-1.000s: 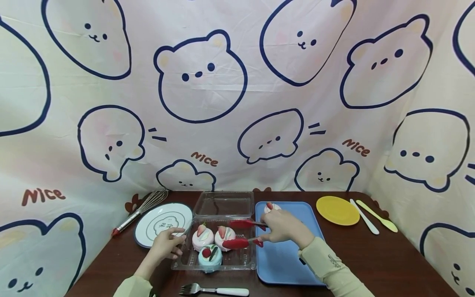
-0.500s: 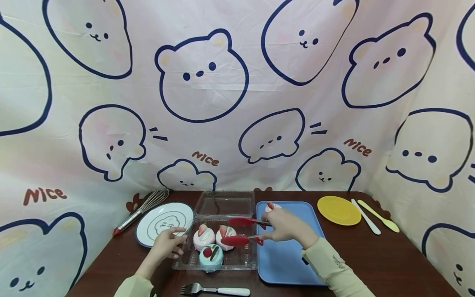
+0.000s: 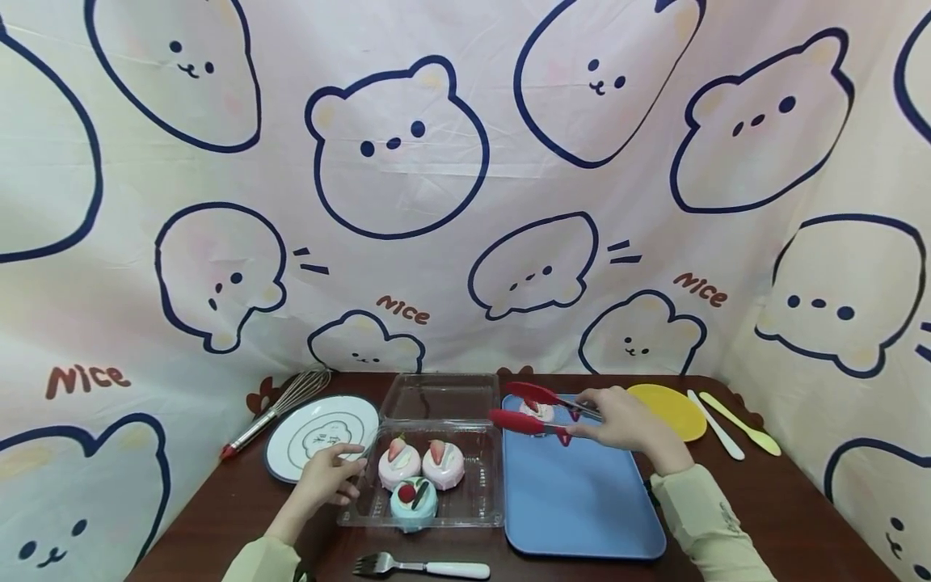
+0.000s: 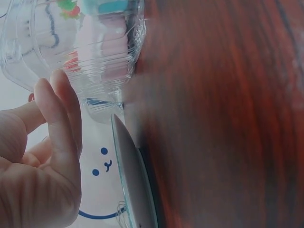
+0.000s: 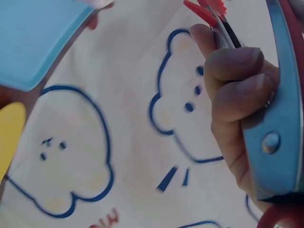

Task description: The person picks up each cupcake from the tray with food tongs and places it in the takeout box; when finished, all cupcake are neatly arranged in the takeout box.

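My right hand (image 3: 617, 417) grips metal tongs with red tips (image 3: 534, 423), their arms spread apart above the far end of the blue tray (image 3: 582, 501). Between and behind the arms, a pink strawberry cake (image 3: 537, 411) sits on the tray. In the right wrist view, fingers (image 5: 237, 102) curl round the metal tongs handle (image 5: 280, 118). My left hand (image 3: 324, 478) stays at the left side of the clear plastic box (image 3: 480, 513), fingers loosely extended against or close to its wall. Two pink strawberry cakes (image 3: 443, 466) and a blue cherry cake (image 3: 413, 505) stand inside.
A white plate (image 3: 291, 428) and a whisk (image 3: 291, 396) lie at left. At the front is a fork (image 3: 422, 568). A yellow plate (image 3: 672, 412), a white knife (image 3: 716, 428) and a yellow spoon (image 3: 742, 424) lie at right. The box's lid (image 3: 440, 398) stands open behind.
My right hand has moved right and slightly away with the tongs, from over the box to over the tray's far end. The left hand and cakes have stayed put.
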The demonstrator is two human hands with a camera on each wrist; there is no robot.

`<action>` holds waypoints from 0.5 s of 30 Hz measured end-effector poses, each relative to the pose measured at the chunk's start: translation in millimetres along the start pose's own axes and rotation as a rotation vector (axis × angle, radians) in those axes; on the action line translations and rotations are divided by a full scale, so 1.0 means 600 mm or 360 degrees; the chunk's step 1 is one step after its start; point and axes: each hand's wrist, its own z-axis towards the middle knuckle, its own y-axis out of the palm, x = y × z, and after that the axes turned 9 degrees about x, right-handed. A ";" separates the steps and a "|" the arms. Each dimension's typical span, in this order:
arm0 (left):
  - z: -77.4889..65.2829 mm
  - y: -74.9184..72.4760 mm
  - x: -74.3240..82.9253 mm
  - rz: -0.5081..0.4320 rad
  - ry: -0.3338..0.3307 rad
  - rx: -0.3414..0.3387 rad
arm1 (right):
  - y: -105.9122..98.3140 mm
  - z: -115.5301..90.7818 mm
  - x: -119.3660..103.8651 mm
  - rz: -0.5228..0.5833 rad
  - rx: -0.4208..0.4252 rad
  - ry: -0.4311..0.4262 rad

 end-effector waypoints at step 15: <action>-0.001 0.002 0.004 0.0010 -0.0020 -0.0007 | 0.042 -0.031 0.104 -0.0053 0.0085 0.0173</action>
